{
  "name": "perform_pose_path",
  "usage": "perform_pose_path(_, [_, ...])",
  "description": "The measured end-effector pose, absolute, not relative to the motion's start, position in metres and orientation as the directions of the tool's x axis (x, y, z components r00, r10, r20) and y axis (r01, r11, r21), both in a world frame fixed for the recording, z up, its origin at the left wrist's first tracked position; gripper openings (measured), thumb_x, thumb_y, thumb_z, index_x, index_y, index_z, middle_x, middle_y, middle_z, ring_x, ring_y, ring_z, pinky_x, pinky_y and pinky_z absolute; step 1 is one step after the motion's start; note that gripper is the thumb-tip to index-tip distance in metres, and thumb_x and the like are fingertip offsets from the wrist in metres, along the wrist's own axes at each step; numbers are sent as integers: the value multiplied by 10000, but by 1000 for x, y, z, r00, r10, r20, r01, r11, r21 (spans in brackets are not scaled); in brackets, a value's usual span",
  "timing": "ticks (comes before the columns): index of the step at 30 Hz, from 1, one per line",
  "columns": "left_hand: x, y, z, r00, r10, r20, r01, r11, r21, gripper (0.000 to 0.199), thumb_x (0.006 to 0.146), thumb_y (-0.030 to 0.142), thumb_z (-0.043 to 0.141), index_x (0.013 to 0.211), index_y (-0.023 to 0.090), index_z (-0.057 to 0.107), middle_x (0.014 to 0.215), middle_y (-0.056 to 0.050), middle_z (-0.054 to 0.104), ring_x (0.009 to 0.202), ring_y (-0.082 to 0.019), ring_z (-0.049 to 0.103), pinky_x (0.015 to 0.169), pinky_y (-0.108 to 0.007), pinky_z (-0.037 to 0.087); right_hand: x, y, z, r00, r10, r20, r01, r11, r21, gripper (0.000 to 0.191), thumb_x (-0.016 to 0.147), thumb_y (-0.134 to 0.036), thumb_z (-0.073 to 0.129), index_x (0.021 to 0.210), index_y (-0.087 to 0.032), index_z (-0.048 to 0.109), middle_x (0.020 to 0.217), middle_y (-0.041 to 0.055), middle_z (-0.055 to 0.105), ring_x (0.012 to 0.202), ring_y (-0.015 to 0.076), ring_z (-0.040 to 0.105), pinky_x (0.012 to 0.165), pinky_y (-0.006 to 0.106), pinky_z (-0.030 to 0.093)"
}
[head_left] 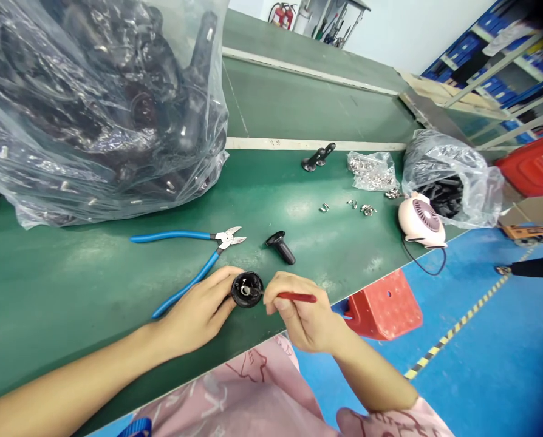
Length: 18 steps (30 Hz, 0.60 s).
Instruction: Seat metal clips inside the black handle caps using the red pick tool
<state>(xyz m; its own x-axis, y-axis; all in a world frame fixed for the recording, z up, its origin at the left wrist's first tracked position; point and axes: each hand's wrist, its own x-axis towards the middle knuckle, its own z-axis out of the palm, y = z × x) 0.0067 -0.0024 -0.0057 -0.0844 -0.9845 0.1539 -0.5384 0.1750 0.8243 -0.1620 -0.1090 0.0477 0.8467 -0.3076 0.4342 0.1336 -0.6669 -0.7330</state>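
My left hand (204,309) is closed around a black plastic part (236,294), its round open end turned up towards me. Inside that opening a small shiny metal piece (246,291) shows. Between the fingers of my right hand (301,309) is a slim red-handled tool (299,297); its dark tip reaches into the opening, and its exact kind is hidden by the grip. Blue-handled cutting pliers (223,240) lie with jaws apart beyond my left hand. A similar black flanged tube (281,247) rests on the green table just past both hands.
A large clear bag (175,152) of black parts fills the left. Further back are black parts (317,158), a bag of metal clips (372,171), loose clips (367,210), a small pink fan (421,221) and another bag (476,176). A red stool (385,306) stands beside the table.
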Motion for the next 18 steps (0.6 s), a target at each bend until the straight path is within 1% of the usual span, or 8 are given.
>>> perform_pose_path(3, [7, -3, -5, -92, -987, 135, -537, 164, 827, 290, 922, 125, 378, 1180, 204, 482, 1197, -68, 517, 1070, -160, 516, 923, -276, 454, -164, -109, 53, 826, -361, 434, 91, -673, -734, 179, 884, -89, 352, 930, -180, 499, 679, 11, 521, 632, 123, 489, 581, 262, 431])
perform_pose_path(5, [7, -3, -5, -96, -986, 135, -537, 166, 827, 277, 925, 131, 377, 1169, 202, 486, 1190, -63, 515, 1072, -158, 512, 930, -274, 449, -168, -108, 58, 773, -424, 472, 109, -644, -757, 193, 878, -82, 368, 951, -186, 513, 674, 6, 525, 608, 120, 494, 568, 269, 427])
perform_pose_path(7, [8, -3, -6, -96, -986, 139, -541, 168, 824, 267, 925, 133, 374, 1157, 198, 488, 1184, -59, 515, 1078, -158, 508, 936, -274, 445, -172, -108, 62, 702, -494, 512, 144, -606, -782, 206, 864, -70, 404, 976, -198, 520, 691, 5, 544, 606, 120, 517, 566, 277, 434])
perform_pose_path(9, [8, -3, -6, -92, -986, 143, -547, 170, 820, 265, 920, 131, 381, 1153, 199, 489, 1179, -56, 515, 1078, -157, 508, 933, -272, 446, -173, -108, 64, 676, -510, 532, 138, -621, -771, 222, 834, -52, 478, 986, -206, 525, 740, 12, 584, 653, 129, 559, 595, 287, 462])
perform_pose_path(11, [8, -3, -6, -90, -984, 152, -542, 176, 821, 277, 917, 127, 390, 1164, 208, 485, 1177, -51, 513, 1070, -152, 509, 926, -270, 450, -172, -108, 62, 736, -445, 510, 89, -684, -724, 244, 799, -51, 572, 990, -197, 532, 807, 24, 624, 726, 136, 589, 653, 292, 493])
perform_pose_path(14, [8, -3, -5, -90, -982, 166, -530, 189, 827, 289, 916, 123, 400, 1175, 222, 480, 1152, -42, 523, 1040, -139, 518, 909, -261, 459, -167, -109, 56, 858, -306, 412, 37, -764, -644, 249, 792, -114, 645, 1010, -172, 540, 898, 38, 655, 833, 143, 593, 755, 297, 504])
perform_pose_path(16, [7, -3, -6, -88, -981, 174, -539, 193, 820, 281, 917, 126, 402, 1167, 222, 484, 1121, -41, 534, 1011, -136, 529, 893, -261, 470, -164, -110, 53, 889, -272, 369, 12, -791, -611, 213, 808, -145, 643, 999, -168, 551, 921, 35, 663, 861, 143, 581, 786, 292, 497])
perform_pose_path(18, [7, -3, -7, -86, -978, 187, -567, 203, 798, 271, 915, 135, 400, 1159, 211, 490, 1101, -51, 543, 1006, -150, 539, 891, -280, 484, -162, -111, 54, 904, -262, 337, -9, -801, -599, 155, 822, -155, 630, 963, -164, 567, 889, 31, 667, 857, 143, 571, 781, 282, 493])
